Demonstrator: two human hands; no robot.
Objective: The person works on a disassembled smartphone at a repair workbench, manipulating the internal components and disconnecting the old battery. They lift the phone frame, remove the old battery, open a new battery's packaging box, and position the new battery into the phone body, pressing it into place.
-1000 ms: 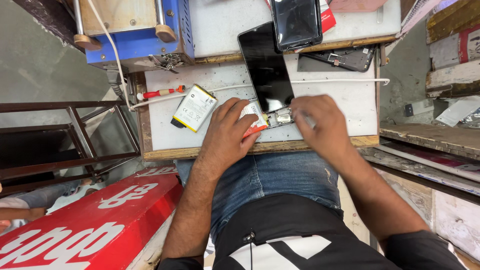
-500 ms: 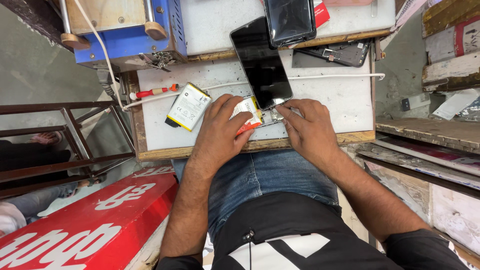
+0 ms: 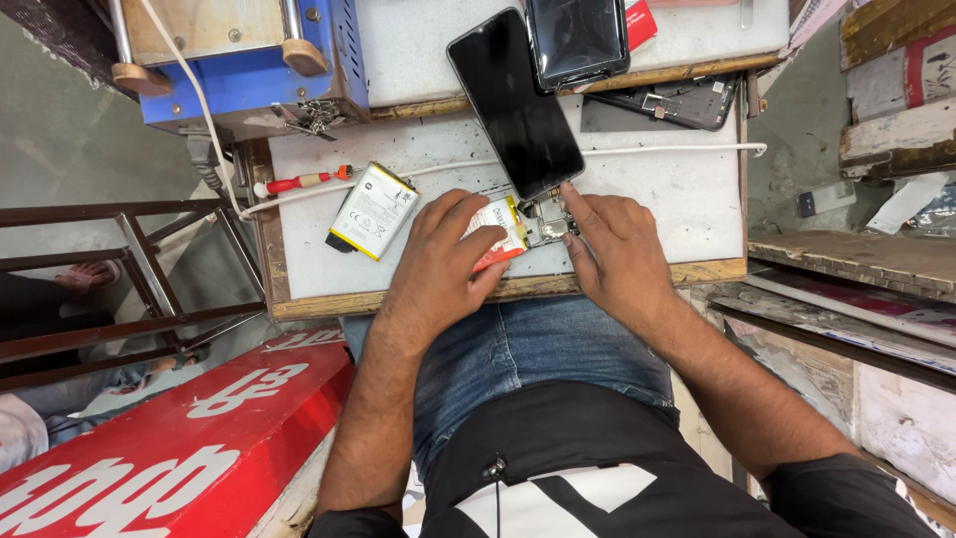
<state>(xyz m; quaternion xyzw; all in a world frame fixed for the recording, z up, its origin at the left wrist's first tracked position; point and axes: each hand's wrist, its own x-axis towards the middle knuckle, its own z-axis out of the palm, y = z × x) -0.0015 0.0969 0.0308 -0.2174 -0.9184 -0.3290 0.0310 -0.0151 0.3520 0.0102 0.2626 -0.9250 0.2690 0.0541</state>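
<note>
On the white work board (image 3: 657, 199), near its front wooden edge, lies an opened phone (image 3: 533, 224) with its back off. Its inner parts show: a white battery with a red-orange lower edge (image 3: 498, 231) to the left, and grey metal shields and small circuit parts to the right. A dark glass screen panel (image 3: 516, 105) stretches up and away from it, slanted toward the top of the board.

Over the battery rests the left hand (image 3: 443, 264); its fingers are curled loosely and press on the battery's left part, the thumb along its lower edge, not closed round it. The right hand (image 3: 612, 249) lies flat beside it, fingers nearly straight, the index fingertip touching the circuit area just beside the screen panel's lower corner.

Left of the hands, apart from them, a loose battery with a yellow rim (image 3: 370, 211) lies tilted. A red-handled screwdriver (image 3: 304, 181) and a white cable (image 3: 677, 149) lie above it. A second dark phone (image 3: 578, 40) sits on the raised shelf behind.
</note>
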